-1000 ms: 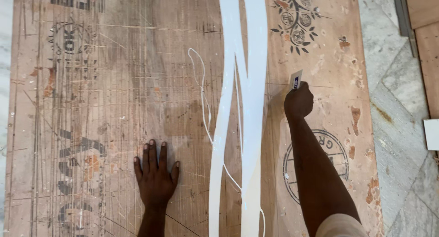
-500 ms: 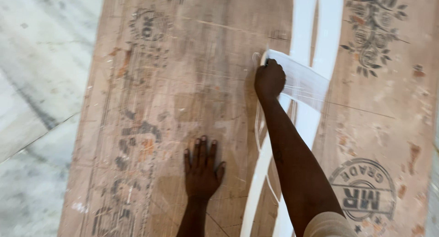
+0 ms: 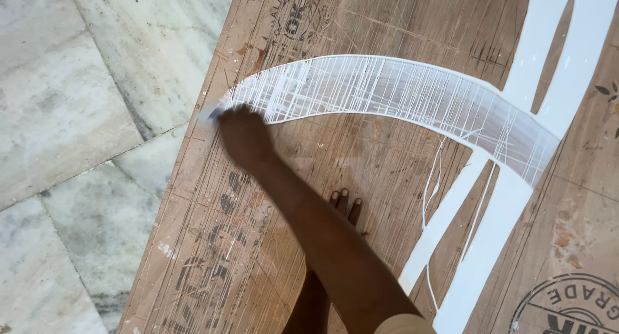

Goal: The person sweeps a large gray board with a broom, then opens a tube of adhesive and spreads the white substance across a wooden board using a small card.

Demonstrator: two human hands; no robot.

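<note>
My right hand (image 3: 244, 138) reaches across to the left edge of a scratched plywood board (image 3: 213, 256). It grips a small flat scraper (image 3: 210, 113), which is blurred. Behind the scraper a wide, thin, streaked band of white glue (image 3: 387, 89) arcs back to the right. There it meets thick white glue stripes (image 3: 490, 244) that run along the board. My left hand (image 3: 343, 203) lies flat on the board and holds nothing. My right forearm covers most of it, so only a few fingertips show.
The board lies on a grey marble floor (image 3: 77, 127), which shows to the left of it. Dark round stamps and lettering (image 3: 567, 305) mark the wood at the lower right and along its left side.
My right hand has swept the scraper from the glue stripes leftward to the board's edge, smearing a thin band of glue. The view has shifted left. My left hand stays pressed on the board.
</note>
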